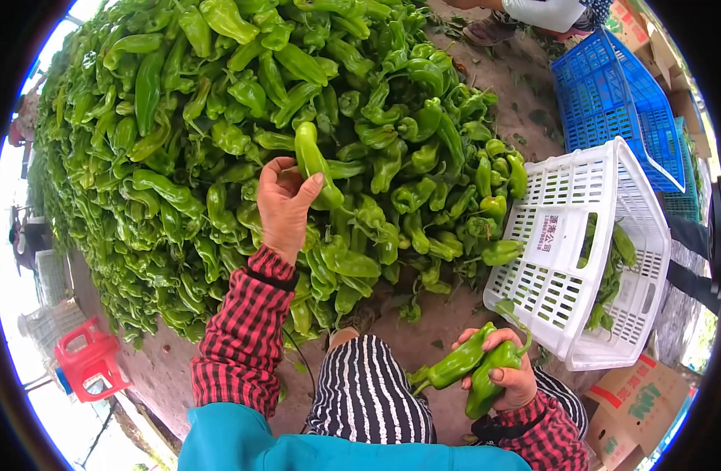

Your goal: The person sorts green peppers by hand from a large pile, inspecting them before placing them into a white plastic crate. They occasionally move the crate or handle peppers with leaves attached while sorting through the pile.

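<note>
A large heap of green peppers [172, 196] fills the upper left and middle of the view. My left hand [286, 196] is at the heap's front, its thumb and fingers closed on a light green pepper [312, 161] that points up and away. Lower right, my right hand [509, 377] has its fingers wrapped round a few green peppers [486, 377], their stems sticking out to both sides. Right of the heap, a white plastic crate [556, 243] stands tilted, with some green peppers [611, 275] inside.
Blue crates [611, 94] stand at the upper right, and a printed cardboard box [639, 400] lies below the white crate. A red stool [91, 359] is at the lower left. Another person's gloved hand [545, 12] shows at the top right. My striped legs [368, 392] are at bottom centre.
</note>
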Demonstrator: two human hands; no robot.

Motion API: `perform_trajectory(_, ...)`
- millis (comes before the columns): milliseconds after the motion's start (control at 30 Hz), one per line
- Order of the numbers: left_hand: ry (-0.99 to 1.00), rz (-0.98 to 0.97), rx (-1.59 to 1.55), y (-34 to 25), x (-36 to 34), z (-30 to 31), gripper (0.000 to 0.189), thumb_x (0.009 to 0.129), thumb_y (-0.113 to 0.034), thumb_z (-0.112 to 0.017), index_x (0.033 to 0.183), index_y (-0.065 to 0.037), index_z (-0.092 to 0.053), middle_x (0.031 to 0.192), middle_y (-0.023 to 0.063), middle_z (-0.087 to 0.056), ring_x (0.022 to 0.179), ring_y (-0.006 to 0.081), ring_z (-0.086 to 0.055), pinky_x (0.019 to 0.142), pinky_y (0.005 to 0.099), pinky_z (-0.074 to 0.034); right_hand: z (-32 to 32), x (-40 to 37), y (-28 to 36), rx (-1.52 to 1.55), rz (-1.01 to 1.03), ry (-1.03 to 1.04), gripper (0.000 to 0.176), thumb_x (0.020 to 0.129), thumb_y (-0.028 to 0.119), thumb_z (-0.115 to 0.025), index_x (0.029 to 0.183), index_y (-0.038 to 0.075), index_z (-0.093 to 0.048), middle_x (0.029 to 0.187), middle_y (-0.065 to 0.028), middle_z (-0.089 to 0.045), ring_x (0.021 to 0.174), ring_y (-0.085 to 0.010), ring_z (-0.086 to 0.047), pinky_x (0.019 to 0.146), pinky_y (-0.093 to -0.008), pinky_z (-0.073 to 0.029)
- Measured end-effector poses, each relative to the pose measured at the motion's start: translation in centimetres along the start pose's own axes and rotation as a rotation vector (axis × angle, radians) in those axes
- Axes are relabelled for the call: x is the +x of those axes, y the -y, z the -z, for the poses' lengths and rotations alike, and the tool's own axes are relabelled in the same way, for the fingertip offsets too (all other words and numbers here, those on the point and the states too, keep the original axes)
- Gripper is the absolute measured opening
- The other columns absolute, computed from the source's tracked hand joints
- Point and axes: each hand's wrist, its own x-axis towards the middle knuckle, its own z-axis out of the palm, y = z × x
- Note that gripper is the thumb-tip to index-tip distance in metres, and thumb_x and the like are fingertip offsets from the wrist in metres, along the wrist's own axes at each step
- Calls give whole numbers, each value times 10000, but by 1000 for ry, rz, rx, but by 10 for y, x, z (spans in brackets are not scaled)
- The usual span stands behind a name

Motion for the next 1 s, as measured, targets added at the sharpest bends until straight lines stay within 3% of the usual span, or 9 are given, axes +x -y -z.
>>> perform_trajectory(100,61,66,-216,-21,-19,-13,402,773,-20,-633,1087,0,-383,923,82,-581,825,112,-549,750,229,-438,0,-1,-1,-1,4,10,340,676,23,-660,974,53,-498,1132,-190,-417,1016,-284,-500,694,-326,-538)
perform_trajectory(167,133,123,-377,-33,-30,-38,417,776,7,-613,1118,-17,-376,957,79,-577,873,128,-548,792,242,-428,0,-5,-2,-90,-48,-49,360,682,75,-659,991,56,-475,1122,-218,-422,1032,-333,-488,663,-351,-538)
perform_trajectory(267,319,41,-548,-69,-46,-86,425,793,12,-580,1154,-27,-357,1062,117,-558,971,172,-544,865,301,-422,9,-10,-7,-28,-102,-121,333,717,36,-631,1013,63,-479,1138,-175,-448,991,-262,-525,691,-339,-526)
perform_trajectory(433,523,31,-577,-84,-63,-125,451,816,11,-528,1224,-2,-337,1146,85,-493,1036,182,-515,913,334,-409,16,-19,-7,25,-73,-119,320,739,8,-618,1021,78,-484,1153,-137,-451,986,-229,-527,703,-325,-524)
perform_trajectory(567,526,-86,-543,-85,-73,-130,497,823,-7,-521,1260,-11,-285,1238,102,-429,1096,226,-471,947,371,-377,16,-24,-6,-4,-51,-99,317,743,2,-622,1020,89,-494,1157,-116,-450,989,-205,-520,720,-306,-519)
perform_trajectory(733,505,-196,-562,-105,-79,-141,517,840,-44,-510,1291,-38,-258,1224,141,-427,1103,260,-451,965,420,-344,16,-27,-2,-29,-58,-87,329,733,-24,-628,1018,80,-501,1156,-105,-447,972,-187,-520,723,-286,-512)
perform_trajectory(867,399,-598,-496,-143,-72,-149,450,896,-134,-439,1296,-37,-258,1230,182,-394,1103,270,-432,986,435,-349,16,-32,0,-105,-8,-47,330,733,-37,-626,1019,74,-503,1155,-98,-443,965,-176,-517,727,-275,-507)
perform_trajectory(967,317,-780,-716,-181,-48,-168,409,904,-157,-436,1271,-38,-302,1211,182,-434,1117,274,-436,976,453,-369,16,-35,2,-130,51,-13,322,733,-37,-628,1013,71,-511,1155,-90,-436,957,-164,-515,733,-269,-502)
perform_trajectory(1000,274,-965,-641,-194,-31,-182,360,905,-166,-437,1229,-38,-344,1189,171,-464,1118,278,-443,976,456,-371,16,-37,2,-161,87,-22,311,739,-10,-641,1010,81,-518,1103,-53,-460,906,-130,-522,706,-257,-498)
